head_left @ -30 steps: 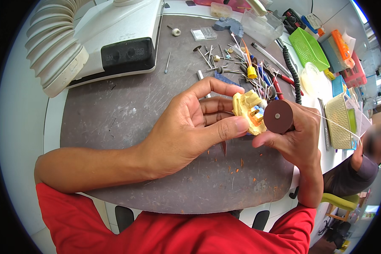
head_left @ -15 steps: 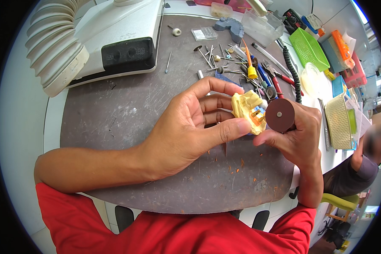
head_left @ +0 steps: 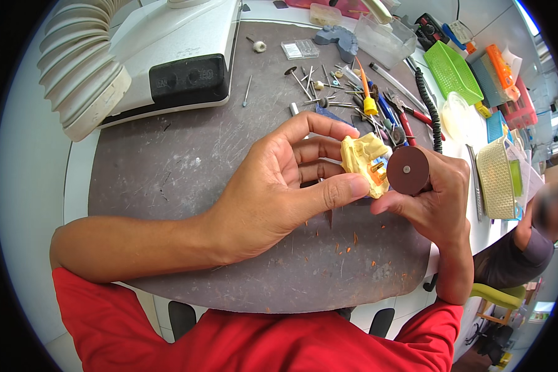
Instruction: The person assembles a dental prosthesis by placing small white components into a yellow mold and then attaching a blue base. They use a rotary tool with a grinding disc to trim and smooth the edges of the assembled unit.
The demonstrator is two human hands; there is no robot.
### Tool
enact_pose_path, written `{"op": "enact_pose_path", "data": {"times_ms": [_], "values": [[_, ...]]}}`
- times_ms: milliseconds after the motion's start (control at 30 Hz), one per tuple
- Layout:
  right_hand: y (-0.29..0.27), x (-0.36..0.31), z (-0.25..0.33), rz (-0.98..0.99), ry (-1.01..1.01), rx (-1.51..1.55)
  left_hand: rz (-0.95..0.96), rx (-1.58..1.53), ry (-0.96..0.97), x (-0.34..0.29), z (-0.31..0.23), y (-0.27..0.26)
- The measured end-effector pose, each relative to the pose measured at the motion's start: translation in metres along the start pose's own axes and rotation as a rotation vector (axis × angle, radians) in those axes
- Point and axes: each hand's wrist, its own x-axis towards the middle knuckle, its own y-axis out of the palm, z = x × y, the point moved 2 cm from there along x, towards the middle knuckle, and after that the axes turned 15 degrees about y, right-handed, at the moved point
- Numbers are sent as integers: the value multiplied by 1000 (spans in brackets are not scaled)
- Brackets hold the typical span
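My left hand (head_left: 276, 183) pinches a yellow plaster dental cast (head_left: 360, 158) between thumb and fingertips above the table. Short brass pins (head_left: 377, 166) stand out of the cast on its right side, next to an orange patch. My right hand (head_left: 443, 192) is closed round a rotary tool whose handle is hidden behind a round, dark reddish-brown disc (head_left: 409, 170). The disc sits just right of the pins, very near them; whether it touches the cast I cannot tell. My right thumb lies close under the cast's lower edge.
Orange shavings (head_left: 347, 250) dot the grey tabletop (head_left: 167, 180). Burs and hand tools (head_left: 319, 99) lie heaped beyond my hands, near a grey-blue arch-shaped piece (head_left: 338, 40). A ribbed hose (head_left: 83, 68) and white machine (head_left: 186, 56) stand left; baskets (head_left: 452, 71) and a seated person (head_left: 517, 254) are right.
The disc has shifted slightly left, nearer the cast. The cast has moved a touch to the right in my left fingers; both grips are the same.
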Motion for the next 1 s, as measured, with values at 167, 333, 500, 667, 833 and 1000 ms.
{"op": "enact_pose_path", "data": {"times_ms": [167,333,500,667,833,1000], "values": [[-1,1,2,-5,-6,-7,15,22,21,-1,2,-1],[-1,1,3,-53,-21,22,29,-94,-2,0,2,-1],[0,1,0,-51,-63,39,78,-114,-4,1,2,1],[0,0,1,-49,-73,10,90,-116,-17,0,1,1],[0,0,0,-35,-77,3,102,-113,-16,1,1,1],[1,0,0,-38,-74,20,104,-93,-18,1,-1,0]]}}
